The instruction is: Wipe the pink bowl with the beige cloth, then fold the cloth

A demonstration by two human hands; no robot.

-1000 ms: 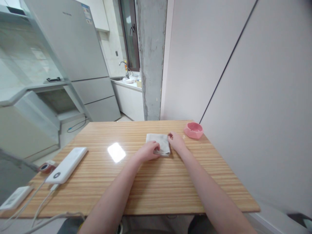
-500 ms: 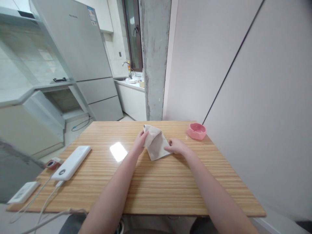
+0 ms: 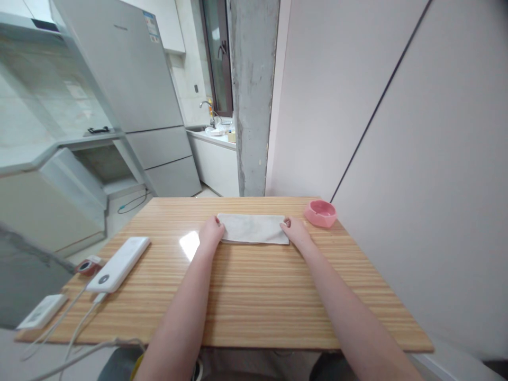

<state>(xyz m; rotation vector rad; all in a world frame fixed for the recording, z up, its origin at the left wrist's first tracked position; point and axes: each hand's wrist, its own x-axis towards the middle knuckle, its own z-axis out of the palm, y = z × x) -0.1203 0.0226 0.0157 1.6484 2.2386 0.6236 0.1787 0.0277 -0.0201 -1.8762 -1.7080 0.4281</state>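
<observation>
Cloth (image 3: 254, 228) in a long flat strip on the table (image 3: 273, 301), nearer the table's far edge, long axis parallel to that edge. Lies directly between the hands: left hand (image 3: 211, 232) pinching its left end, right hand (image 3: 296, 230) its right end; neither nearer. Ashtray (image 3: 320, 214) by the table's far right corner, near the right hand, likeliest obstruction. Power bank (image 3: 119, 264) and red roll (image 3: 88, 268) along the table's left side.
</observation>
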